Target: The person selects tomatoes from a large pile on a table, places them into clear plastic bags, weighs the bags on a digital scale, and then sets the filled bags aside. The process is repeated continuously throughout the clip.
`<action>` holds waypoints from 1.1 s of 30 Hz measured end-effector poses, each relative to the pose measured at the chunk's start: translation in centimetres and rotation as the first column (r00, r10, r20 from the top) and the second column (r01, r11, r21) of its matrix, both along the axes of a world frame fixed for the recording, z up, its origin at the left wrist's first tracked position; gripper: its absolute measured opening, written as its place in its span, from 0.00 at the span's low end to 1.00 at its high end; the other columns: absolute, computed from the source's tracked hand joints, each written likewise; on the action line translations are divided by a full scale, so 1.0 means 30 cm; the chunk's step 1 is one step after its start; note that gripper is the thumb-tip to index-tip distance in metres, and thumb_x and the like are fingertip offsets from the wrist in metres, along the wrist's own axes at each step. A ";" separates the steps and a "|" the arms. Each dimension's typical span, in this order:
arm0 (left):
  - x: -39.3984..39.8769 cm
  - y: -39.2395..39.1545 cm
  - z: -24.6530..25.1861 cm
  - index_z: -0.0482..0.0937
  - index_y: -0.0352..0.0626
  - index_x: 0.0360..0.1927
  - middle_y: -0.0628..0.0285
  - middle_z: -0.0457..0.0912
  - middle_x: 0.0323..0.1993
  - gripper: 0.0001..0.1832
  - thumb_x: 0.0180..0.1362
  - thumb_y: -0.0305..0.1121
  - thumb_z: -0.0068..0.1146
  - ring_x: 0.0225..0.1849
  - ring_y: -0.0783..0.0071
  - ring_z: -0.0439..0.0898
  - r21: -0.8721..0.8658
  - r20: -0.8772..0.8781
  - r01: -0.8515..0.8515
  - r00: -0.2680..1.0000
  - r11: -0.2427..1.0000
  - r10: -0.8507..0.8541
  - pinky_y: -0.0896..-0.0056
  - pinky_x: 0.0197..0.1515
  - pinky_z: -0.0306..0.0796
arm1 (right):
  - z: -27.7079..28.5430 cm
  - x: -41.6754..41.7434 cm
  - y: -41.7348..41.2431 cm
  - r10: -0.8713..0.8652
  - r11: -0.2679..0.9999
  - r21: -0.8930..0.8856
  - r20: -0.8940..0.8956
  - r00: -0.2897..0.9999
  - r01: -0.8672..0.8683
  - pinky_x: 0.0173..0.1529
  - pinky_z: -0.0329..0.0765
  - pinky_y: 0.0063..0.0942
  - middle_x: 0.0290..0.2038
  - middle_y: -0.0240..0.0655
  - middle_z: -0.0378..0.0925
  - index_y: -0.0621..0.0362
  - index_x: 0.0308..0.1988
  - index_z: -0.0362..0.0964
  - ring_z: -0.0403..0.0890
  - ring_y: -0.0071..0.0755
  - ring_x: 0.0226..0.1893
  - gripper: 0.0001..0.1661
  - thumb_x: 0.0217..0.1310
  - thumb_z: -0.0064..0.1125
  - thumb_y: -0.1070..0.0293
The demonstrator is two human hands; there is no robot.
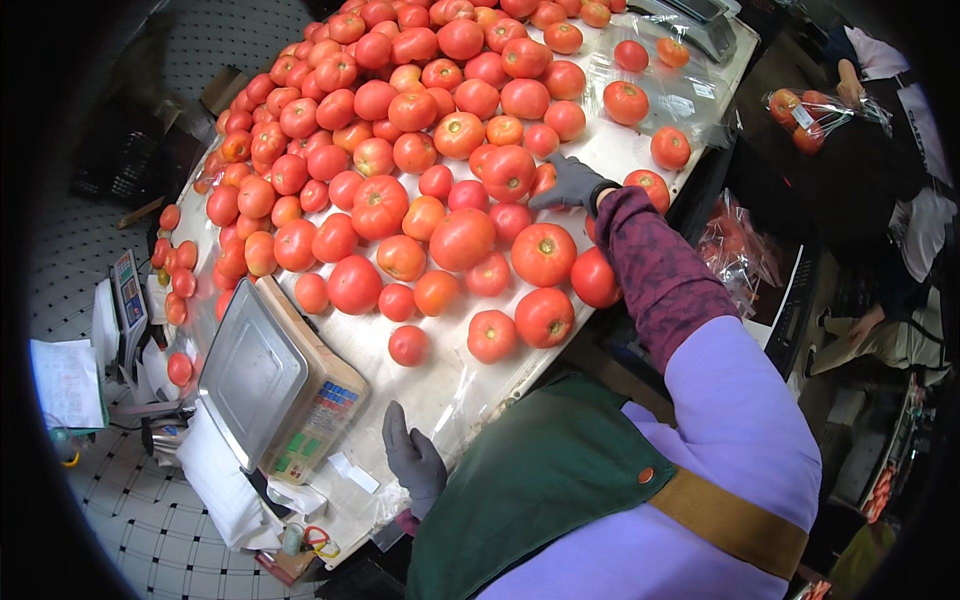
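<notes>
My right hand (574,184), in a grey glove, reaches over the pile with its thumb and fingers on either side of a red tomato (543,178). Whether it grips that tomato cannot be told. A larger ripe tomato (508,173) lies just beyond the fingertips. Low in the view, my left hand (415,459), gloved too, is held with its fingers up and thumb apart, holding nothing. It is close to the table's near edge, beside a small white paper slip (354,472). Several loose tomatoes (492,337) lie between my hands on the white tabletop (442,390).
A digital scale with a metal pan (255,375) stands at the left, near white sheets (221,480) and scissors (319,540). Clear plastic bags (675,97) and another scale (697,30) are at the far end. Nearby, a person's hand (850,91) holds bagged tomatoes (808,139).
</notes>
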State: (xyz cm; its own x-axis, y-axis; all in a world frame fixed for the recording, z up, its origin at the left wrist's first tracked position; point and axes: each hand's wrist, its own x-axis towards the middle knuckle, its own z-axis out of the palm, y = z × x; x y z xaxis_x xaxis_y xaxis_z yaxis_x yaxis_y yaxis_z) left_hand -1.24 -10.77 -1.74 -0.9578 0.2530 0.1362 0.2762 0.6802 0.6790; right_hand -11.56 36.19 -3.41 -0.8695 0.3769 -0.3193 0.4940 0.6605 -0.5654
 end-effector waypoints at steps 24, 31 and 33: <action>0.044 0.078 0.039 0.67 0.32 0.58 0.45 0.70 0.56 0.26 0.53 0.17 0.43 0.58 0.49 0.70 -0.151 0.059 -0.312 0.944 0.938 0.323 0.60 0.57 0.65 | 0.051 -0.453 0.214 0.023 0.875 0.484 0.008 1.000 -0.024 0.51 0.73 0.43 0.49 0.55 0.69 0.50 0.59 0.53 0.75 0.55 0.48 0.44 0.42 0.64 0.61; 0.031 0.117 0.048 0.67 0.32 0.58 0.45 0.70 0.56 0.25 0.53 0.17 0.43 0.58 0.51 0.70 -0.184 0.035 -0.359 0.928 0.915 0.371 0.60 0.57 0.65 | 0.056 -0.464 0.318 -0.043 0.930 -0.367 -0.186 0.982 -0.029 0.50 0.74 0.37 0.51 0.41 0.68 0.50 0.59 0.58 0.74 0.36 0.48 0.44 0.42 0.68 0.56; 0.017 0.129 0.060 0.67 0.32 0.58 0.45 0.70 0.56 0.25 0.53 0.17 0.43 0.58 0.51 0.70 -0.161 0.043 -0.357 0.929 0.920 0.368 0.60 0.57 0.65 | 0.093 -0.407 0.317 -0.189 0.792 -0.609 -0.326 0.926 -0.052 0.50 0.74 0.37 0.50 0.36 0.70 0.53 0.56 0.61 0.71 0.34 0.51 0.40 0.44 0.67 0.56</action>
State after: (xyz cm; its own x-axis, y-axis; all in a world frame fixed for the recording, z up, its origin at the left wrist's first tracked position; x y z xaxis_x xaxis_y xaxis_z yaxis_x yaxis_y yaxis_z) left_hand -0.73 -6.92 0.07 -0.9934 -0.1017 0.0526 -0.0535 0.8186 0.5718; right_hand -23.76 45.69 -0.62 -0.9443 0.2773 -0.1772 0.2120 0.1008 -0.9721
